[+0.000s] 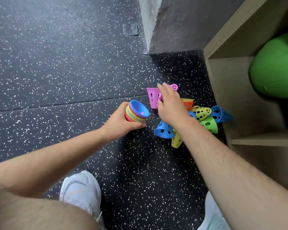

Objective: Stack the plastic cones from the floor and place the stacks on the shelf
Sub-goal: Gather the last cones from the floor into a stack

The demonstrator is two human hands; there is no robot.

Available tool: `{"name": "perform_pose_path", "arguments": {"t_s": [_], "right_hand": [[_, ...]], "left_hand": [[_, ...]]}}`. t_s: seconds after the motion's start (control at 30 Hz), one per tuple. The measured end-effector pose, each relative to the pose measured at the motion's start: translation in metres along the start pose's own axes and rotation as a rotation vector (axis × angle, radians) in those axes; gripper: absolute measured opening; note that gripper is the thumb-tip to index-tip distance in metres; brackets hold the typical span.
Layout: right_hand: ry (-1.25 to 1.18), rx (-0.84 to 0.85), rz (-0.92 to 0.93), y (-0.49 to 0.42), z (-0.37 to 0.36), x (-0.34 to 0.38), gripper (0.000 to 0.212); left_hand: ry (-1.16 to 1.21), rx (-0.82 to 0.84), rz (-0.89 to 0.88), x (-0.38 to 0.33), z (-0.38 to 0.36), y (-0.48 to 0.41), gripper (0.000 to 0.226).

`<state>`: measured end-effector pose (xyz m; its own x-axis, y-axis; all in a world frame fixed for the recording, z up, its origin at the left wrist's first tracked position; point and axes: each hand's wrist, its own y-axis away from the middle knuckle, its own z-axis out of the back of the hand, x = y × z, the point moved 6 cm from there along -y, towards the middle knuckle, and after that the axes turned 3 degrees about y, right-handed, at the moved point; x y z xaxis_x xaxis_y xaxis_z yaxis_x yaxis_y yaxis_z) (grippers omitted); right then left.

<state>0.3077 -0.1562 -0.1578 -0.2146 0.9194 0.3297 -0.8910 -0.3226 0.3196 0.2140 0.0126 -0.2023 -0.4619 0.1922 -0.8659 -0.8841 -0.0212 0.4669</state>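
Observation:
My left hand (119, 124) grips a stack of nested cones (136, 112) in many colours, its open blue end tilted up and to the right. My right hand (170, 106) holds a pink cone (153, 97) just right of the stack, thumb and fingers curled round it. A second pink cone (174, 87) peeks out behind that hand. Loose cones lie on the floor under my right wrist: an orange one (188, 103), two yellow (201, 112) (176, 140), two blue (165, 130) (222, 114) and a green one (209, 124).
A beige wooden shelf unit (236, 90) stands at the right, with a big green ball (276, 65) in its compartment. A grey wall corner (158, 30) rises behind the cones. The floor (65, 72) is black speckled rubber. My white shoes (81, 188) are at the bottom.

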Motion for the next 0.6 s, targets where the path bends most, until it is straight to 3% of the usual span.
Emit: {"name": "perform_pose_path", "arguments": {"t_s": [0.13,0.37,0.6], "right_hand": [[0.023,-0.016,-0.029,-0.007,-0.005,0.003,0.058],[0.022,-0.117,-0.015,-0.003,-0.011,0.006,0.028],[-0.336,-0.272,0.036,0.011,0.004,0.009,0.018]], "left_hand": [[0.014,-0.004,0.009,0.001,0.000,-0.002,0.065],[0.045,-0.005,0.022,0.006,0.005,-0.001,0.065],[0.056,-0.008,0.009,0.005,0.008,0.006,0.066]]}}
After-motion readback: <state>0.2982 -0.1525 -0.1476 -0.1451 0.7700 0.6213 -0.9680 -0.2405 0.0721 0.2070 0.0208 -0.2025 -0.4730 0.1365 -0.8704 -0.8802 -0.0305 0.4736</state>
